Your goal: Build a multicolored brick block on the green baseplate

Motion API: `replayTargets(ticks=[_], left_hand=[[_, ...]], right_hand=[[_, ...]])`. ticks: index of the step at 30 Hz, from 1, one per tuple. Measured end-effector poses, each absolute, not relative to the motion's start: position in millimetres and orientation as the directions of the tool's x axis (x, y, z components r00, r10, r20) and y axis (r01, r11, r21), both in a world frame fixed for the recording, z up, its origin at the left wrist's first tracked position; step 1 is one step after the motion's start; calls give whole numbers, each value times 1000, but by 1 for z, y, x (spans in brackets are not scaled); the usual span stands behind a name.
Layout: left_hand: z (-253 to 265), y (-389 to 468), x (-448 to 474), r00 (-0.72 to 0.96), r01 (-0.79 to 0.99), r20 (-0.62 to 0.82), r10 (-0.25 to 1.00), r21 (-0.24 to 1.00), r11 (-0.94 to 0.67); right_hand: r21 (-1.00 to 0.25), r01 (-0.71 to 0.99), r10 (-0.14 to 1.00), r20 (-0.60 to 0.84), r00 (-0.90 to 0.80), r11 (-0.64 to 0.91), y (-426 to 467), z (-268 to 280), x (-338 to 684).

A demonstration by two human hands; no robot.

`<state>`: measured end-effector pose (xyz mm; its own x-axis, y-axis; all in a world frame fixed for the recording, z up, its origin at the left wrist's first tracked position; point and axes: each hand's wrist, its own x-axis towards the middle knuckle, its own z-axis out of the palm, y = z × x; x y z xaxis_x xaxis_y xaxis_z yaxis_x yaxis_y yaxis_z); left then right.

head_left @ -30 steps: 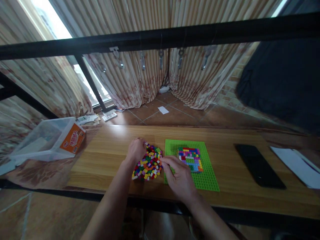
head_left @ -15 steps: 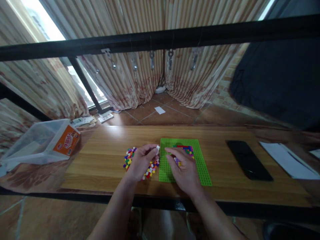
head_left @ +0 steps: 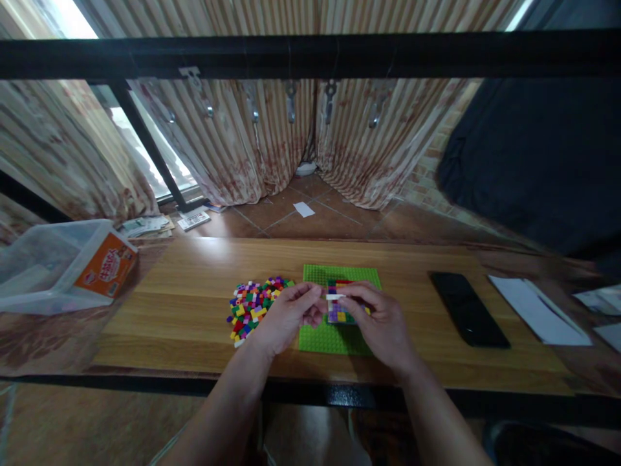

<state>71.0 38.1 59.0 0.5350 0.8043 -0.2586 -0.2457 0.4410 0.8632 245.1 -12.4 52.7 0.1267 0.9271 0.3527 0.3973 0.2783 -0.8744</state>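
Note:
A small white brick (head_left: 334,296) is pinched between the thumb and fingers of my right hand (head_left: 383,320), above the green studded baseplate (head_left: 323,342). Beneath it, a block of joined coloured bricks (head_left: 334,316) sits on the plate, partly covered by that hand. My left hand (head_left: 291,317) is at the plate's left side, thumb and fingers pressed together close to the white brick. What its fingertips hold, if anything, is too small to make out. A loose heap of multicoloured bricks (head_left: 250,307) lies on the table beside my left hand.
On the right of the wooden table (head_left: 165,310) lies a black phone (head_left: 468,310), with white paper (head_left: 538,310) farther right. A clear plastic box (head_left: 58,265) with an orange label stands at the left. A black bar (head_left: 310,57) crosses beyond the table.
The white brick has passed from my left fingertips to my right hand. My left hand has moved right over the plate's edge, uncovering more of the heap. The camera view has shifted slightly.

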Motion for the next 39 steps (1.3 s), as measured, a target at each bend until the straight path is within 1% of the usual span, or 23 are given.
replayTargets(ticks=[2,4,6,8,10,16,22,27,33,35,39], left_hand=[[57,40,72,501,-238,-243,831,884,402],[54,43,74,455,-230,-224,862,906,356],[51,45,76,409,-213,-210,888,924,317],[48,46,79,375,-186,-209,903,938,294],[47,46,81,351,-161,-214,912,945,284],[43,46,88,314,-123,-227,922,953,277],[38,47,90,348,-112,-228,909,953,281],[38,45,90,361,-93,-232,903,955,282],[40,44,90,365,-97,-246,898,949,299],[41,44,89,367,-89,-253,895,948,305],[40,44,89,368,-82,-250,896,951,299]], right_hand=[[-893,398,893,341,295,210,-11,52,260],[-921,366,823,310,475,135,-8,50,277],[-931,360,785,266,560,59,-6,49,290],[-922,388,800,237,552,6,-6,49,299],[-910,413,838,208,504,-23,-6,49,303],[-916,395,903,107,416,-73,-8,47,308],[-922,378,943,54,329,-79,-10,44,308],[-928,371,966,68,248,-30,-6,37,302],[-931,360,956,45,289,-65,-1,28,299],[-944,317,948,13,318,-93,0,29,297],[-971,178,922,-81,380,-159,1,32,291]])
